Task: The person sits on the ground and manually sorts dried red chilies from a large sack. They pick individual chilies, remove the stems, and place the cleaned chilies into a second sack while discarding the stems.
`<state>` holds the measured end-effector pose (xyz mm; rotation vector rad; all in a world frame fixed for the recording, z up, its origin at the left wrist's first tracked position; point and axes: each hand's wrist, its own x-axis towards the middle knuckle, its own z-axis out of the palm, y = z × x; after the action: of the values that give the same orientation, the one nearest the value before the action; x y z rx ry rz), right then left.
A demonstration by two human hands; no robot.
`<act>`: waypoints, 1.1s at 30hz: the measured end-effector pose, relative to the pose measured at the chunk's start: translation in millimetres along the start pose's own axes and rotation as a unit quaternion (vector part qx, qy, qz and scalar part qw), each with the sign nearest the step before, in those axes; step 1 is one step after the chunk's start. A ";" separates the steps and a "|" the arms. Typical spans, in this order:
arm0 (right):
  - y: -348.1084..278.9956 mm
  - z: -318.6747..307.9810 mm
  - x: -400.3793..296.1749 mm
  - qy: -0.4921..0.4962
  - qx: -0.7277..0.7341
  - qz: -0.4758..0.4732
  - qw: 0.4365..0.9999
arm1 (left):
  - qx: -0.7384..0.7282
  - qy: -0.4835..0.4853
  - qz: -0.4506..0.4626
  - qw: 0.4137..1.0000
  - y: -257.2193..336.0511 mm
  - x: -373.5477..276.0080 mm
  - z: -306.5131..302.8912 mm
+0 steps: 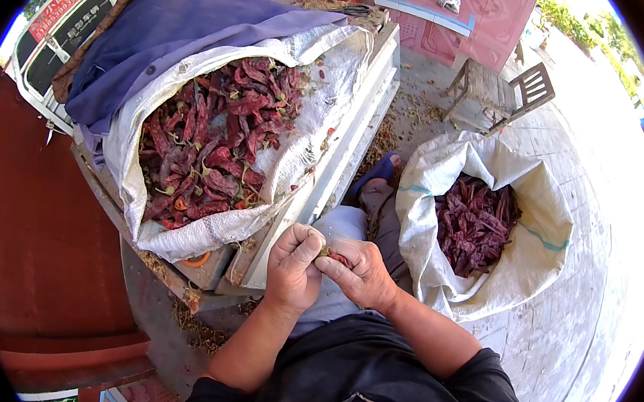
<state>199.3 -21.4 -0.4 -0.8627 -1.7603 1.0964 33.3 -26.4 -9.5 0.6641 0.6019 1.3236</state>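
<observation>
My right hand (364, 272) grips a dried red chili pepper (341, 259) between thumb and fingers, its greenish stem end turned towards my left hand (295, 265). The left thumb and fingers are closed at that stem end; the exact pinch is partly hidden. Both hands are together above my lap. Ahead to the left, a white woven sack (204, 239) lies open on its side, with many wrinkled dried chilies (231, 118) spilling onto its lip, some with green stems. On my right, another woven sack (544, 220) stands upright with its rim rolled out, holding darker dried chilies (475, 226).
Under the lying sack is a worn stand (357, 129) with pale edges. Purple cloth (199, 24) covers that sack's back. A wooden chair (490, 89) stands beyond the upright sack. Plant scraps (388, 135) litter the paved floor. A vehicle (73, 24) bearing writing is at far left.
</observation>
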 end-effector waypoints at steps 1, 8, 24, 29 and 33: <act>2.0 1.4 -3.4 0.012 -0.002 0.004 1.000 | -0.022 0.014 -0.017 1.000 -4.2 -1.7 -2.0; -9.8 0.9 -15.5 0.067 0.075 0.082 0.992 | -0.160 0.030 -0.061 0.985 -12.5 8.2 0.8; 101.9 -182.9 -101.4 0.265 -0.407 0.190 0.853 | 0.830 0.074 0.329 0.445 131.6 40.7 -57.7; 90.2 -133.5 -79.1 0.246 -0.201 0.186 0.930 | 0.889 0.046 0.258 0.375 167.5 43.0 -99.3; 66.9 -79.3 -48.5 0.156 -0.044 0.224 0.961 | 0.852 0.037 0.310 0.420 168.1 22.2 -85.9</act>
<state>298.0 -13.2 -58.1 -1.4546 -1.3914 1.0930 -138.2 23.5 55.5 2.7300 1.9310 0.8590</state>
